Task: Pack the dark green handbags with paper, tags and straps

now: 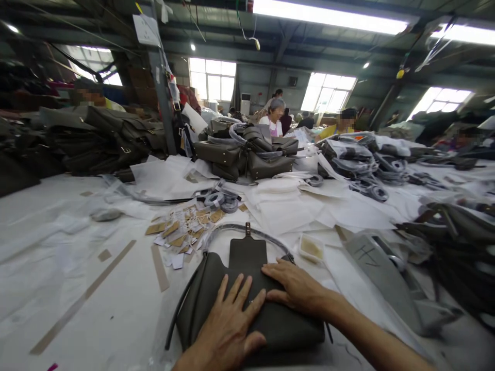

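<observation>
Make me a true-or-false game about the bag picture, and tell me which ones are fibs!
1. The left hand and right hand both touch the dark handbag. True.
2. The bag's flap is under the left hand. False: the flap lies beyond both hands, inside the handle's curve.
3. Brown and white tags lie in a messy heap. True.
4. The little tub sits on the bag. False: the tub is on the table, beyond the right hand.

Both hands (234,322) (296,286) press flat on a dark bag (288,330) near a heap of tags (185,226).
</observation>
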The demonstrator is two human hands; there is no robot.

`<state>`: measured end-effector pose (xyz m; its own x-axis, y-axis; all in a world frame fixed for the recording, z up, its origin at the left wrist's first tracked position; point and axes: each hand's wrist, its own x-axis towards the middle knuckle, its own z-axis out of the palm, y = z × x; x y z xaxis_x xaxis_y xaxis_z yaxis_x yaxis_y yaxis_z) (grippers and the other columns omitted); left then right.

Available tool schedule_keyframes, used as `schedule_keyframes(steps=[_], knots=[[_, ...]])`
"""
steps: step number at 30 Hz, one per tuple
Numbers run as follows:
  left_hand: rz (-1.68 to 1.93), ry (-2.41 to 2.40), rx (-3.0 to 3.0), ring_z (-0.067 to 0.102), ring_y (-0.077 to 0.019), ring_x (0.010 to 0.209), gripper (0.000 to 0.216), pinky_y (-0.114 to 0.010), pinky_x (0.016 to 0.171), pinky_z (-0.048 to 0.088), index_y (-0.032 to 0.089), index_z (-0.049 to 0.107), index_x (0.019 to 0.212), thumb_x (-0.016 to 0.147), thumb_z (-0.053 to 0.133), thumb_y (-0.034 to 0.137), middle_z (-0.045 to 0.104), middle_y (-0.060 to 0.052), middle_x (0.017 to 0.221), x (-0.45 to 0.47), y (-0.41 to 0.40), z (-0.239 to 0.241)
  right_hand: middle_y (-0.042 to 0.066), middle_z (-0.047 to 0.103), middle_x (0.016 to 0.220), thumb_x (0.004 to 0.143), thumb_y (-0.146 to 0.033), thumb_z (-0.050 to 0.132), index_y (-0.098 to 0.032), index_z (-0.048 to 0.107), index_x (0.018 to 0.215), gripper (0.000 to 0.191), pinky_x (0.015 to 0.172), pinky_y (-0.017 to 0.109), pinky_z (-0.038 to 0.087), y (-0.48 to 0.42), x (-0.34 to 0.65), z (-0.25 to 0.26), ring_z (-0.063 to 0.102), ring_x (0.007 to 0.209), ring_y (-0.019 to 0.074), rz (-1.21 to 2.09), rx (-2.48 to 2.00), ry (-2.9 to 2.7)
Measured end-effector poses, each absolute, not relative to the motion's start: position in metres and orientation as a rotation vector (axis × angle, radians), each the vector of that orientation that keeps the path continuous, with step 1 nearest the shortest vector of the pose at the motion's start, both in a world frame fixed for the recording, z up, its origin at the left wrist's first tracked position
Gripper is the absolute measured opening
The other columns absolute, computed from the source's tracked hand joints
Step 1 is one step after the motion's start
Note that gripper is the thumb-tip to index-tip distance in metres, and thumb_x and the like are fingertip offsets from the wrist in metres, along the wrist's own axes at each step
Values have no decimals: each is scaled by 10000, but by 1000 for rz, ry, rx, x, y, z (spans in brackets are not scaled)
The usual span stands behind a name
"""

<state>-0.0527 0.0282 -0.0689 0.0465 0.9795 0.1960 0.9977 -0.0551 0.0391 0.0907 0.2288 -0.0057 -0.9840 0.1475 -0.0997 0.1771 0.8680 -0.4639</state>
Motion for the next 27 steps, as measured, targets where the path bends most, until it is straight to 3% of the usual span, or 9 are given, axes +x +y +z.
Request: schedule_keyframes(steps=[4,6,9,11,14,16,20,23,27], knots=[[-303,-1812,-2094,473,-348,1306,789,-580,1082,318,309,200,1538,889,487,654,521,-148,1424,-60,31,-78,38,731,1129,914,-366,590,-257,731,1104,261,1033,370,455,265,85,3,664,1070,221,-854,334,3084],[-313,-1678,-2013,503,-320,1263,752,-557,1118,252,275,273,1524,904,425,673,589,-142,1345,-62,34,-81,35,753,1030,924,-358,550,-249,751,1009,244,917,338,511,288,72,7,689,966,212,-859,556,3168],[-289,-1566,-1897,539,-293,1207,688,-563,1159,122,278,354,1492,919,409,656,642,-122,1258,-65,38,-85,89,720,1114,905,-342,560,-186,716,1080,282,982,366,464,320,42,7,642,1069,243,-632,882,3279],[-255,-1538,-1845,563,-272,1180,580,-565,1174,63,314,380,1474,949,460,546,663,-94,1226,-66,40,-88,147,621,1293,877,-385,602,-130,626,1241,445,1055,408,397,335,17,1,534,1232,290,-407,1091,3249],[-255,-1497,-1793,606,-245,1133,466,-531,1188,119,354,428,1436,974,473,395,697,-58,1170,-69,42,-94,197,429,1474,825,-518,646,-112,450,1407,736,1064,502,356,346,-15,-14,366,1365,360,-273,1322,3032],[-275,-1488,-1791,627,-244,1111,438,-509,1177,199,356,453,1416,982,448,413,707,-57,1157,-70,43,-98,208,404,1483,807,-531,661,-124,428,1412,765,1036,547,359,350,-28,-24,338,1374,381,-285,1357,2934],[-340,-1588,-1870,629,-251,1131,492,-485,1148,292,357,396,1452,974,453,462,693,-66,1202,-69,43,-106,195,500,1402,854,-411,623,-127,499,1343,579,1022,461,378,361,-28,-34,437,1311,325,-272,1294,2919],[-368,-1636,-1911,621,-251,1152,521,-492,1154,286,354,348,1476,976,467,433,679,-72,1229,-67,42,-108,167,615,1284,883,-262,545,-129,573,1285,424,984,354,400,375,-19,-26,560,1190,262,-222,1256,2918],[-362,-1638,-1887,628,-243,1145,503,-504,1161,267,341,348,1474,986,467,377,679,-78,1225,-66,40,-99,161,720,1066,908,-224,446,-133,693,1121,339,881,336,445,397,-3,4,656,1021,264,-112,1296,2918]])
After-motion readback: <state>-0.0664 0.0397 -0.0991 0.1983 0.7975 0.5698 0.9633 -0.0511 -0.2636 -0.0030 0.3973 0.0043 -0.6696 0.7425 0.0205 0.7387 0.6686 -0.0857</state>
